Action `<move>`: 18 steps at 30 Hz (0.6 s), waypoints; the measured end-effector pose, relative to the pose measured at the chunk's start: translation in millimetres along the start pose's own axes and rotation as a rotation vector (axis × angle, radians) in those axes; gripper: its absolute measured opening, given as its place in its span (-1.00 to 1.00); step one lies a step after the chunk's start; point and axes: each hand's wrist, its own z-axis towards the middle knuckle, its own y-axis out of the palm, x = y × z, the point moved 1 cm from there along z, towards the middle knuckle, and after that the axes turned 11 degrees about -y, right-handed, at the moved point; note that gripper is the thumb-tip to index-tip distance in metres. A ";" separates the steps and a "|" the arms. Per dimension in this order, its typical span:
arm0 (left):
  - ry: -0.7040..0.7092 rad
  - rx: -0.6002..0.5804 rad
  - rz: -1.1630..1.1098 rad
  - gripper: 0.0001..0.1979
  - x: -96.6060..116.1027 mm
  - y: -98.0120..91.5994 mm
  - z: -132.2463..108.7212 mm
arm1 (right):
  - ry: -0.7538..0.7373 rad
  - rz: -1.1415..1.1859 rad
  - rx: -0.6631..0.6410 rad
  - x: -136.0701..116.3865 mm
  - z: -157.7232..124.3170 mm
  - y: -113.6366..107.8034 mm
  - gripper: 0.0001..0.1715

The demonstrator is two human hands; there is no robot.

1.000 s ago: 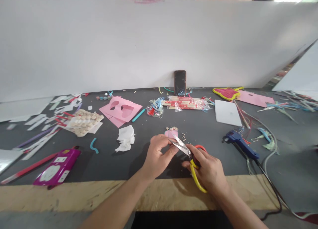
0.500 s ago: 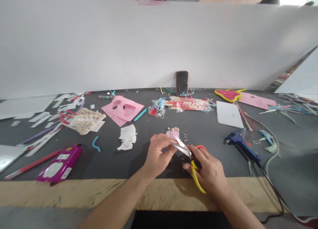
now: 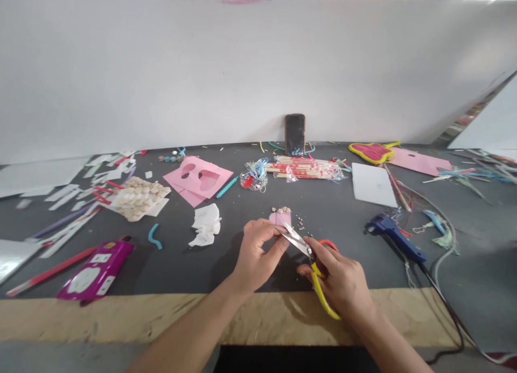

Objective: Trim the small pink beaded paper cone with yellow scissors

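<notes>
My right hand grips a pair of scissors with red and yellow handles, the blades parted slightly and pointing up-left. At the blade tips, my left hand pinches with thumb and forefinger; whatever lies between them is too small to make out. Just beyond the blades lies a small pink card piece with a dark outline. Tiny beige bits are heaped along its far edge, and several more are scattered to its right on the dark tabletop.
A phone leans against the white board. A blue glue gun with its cable lies at right. Bundled sticks, pink cut paper, crumpled tissue and a purple packet surround the work area.
The yellow handle has swung slightly down and right, the blades still parted. My left hand keeps its pinch at the tips. The whole view has shifted a little.
</notes>
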 end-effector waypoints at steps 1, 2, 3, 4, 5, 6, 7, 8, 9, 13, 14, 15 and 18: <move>0.000 0.005 0.000 -0.92 0.0 0.0 0.1 | -0.002 0.002 0.001 0.3 0.3 -0.4 -0.47; 0.002 0.008 -0.002 -0.92 -0.1 0.0 0.2 | -0.003 0.005 -0.003 0.4 0.7 -1.0 -0.46; 0.005 0.008 -0.007 -0.92 -0.4 0.0 0.3 | -0.004 0.010 -0.014 0.2 1.2 -1.7 -0.46; 0.009 0.007 -0.016 -0.91 -0.9 0.1 0.5 | -0.002 0.015 -0.029 -0.2 1.8 -2.4 -0.45; 0.012 0.004 -0.027 -0.91 -1.5 0.1 0.7 | 0.003 0.018 -0.048 -0.8 2.4 -3.1 -0.43; 0.018 0.002 -0.042 -0.91 -2.2 0.2 0.8 | 0.007 0.019 -0.066 -1.4 2.8 -3.7 -0.40; 0.024 0.001 -0.058 -0.91 -2.9 0.3 1.0 | 0.010 0.019 -0.080 -2.0 3.2 -4.1 -0.37; 0.032 -0.001 -0.073 -0.92 -3.5 0.3 1.0 | 0.011 0.019 -0.089 -2.5 3.4 -4.4 -0.35; 0.042 -0.003 -0.085 -0.92 -4.1 0.3 1.1 | 0.010 0.020 -0.096 -2.9 3.5 -4.4 -0.34; 0.066 -0.029 -0.102 -0.90 -4.7 0.0 1.3 | 0.015 0.032 -0.109 -2.8 3.3 -3.1 -0.39; 0.065 -0.039 -0.103 -0.90 -4.4 -0.1 1.3 | 0.018 0.031 -0.110 -2.6 3.4 -2.6 -0.40; 0.064 -0.048 -0.105 -0.89 -4.2 -0.2 1.3 | 0.018 0.030 -0.107 -2.4 3.6 -2.1 -0.40; 0.063 -0.061 -0.107 -0.88 -3.4 -0.3 1.0 | 0.002 0.037 -0.084 -2.1 4.2 -1.0 -0.40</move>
